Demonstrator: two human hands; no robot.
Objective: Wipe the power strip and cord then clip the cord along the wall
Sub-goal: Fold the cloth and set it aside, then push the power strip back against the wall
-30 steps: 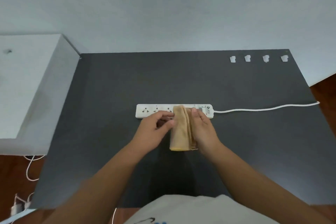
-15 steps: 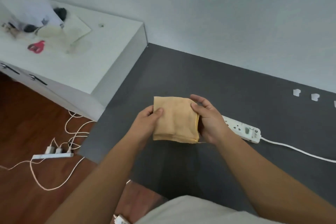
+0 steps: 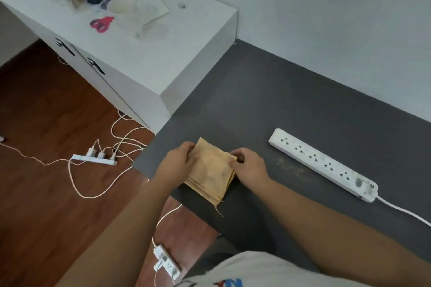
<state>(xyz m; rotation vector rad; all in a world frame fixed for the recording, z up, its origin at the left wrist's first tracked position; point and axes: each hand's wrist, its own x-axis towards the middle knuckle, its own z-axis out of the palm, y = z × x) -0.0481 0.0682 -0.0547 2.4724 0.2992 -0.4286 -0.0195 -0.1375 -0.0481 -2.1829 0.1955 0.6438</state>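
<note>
A folded tan cloth [image 3: 211,173] lies at the front left corner of the dark table [image 3: 291,109]. My left hand [image 3: 176,165] grips its left edge and my right hand [image 3: 249,166] grips its right edge. The white power strip [image 3: 323,164] lies diagonally on the table to the right, apart from both hands, with smudges on its face. Its white cord [image 3: 405,212] runs off toward the right edge of the view. No wall clips are in view.
A white cabinet [image 3: 130,37] with scissors, papers and small items stands at the upper left beside the table. On the wooden floor lie another power strip [image 3: 94,159] with plugged chargers and loose cables, and a second strip [image 3: 166,263] near my body.
The cloth has come off the power strip and moved left to the table's front corner, still held by both hands. My view has swung left, showing the cabinet and floor.
</note>
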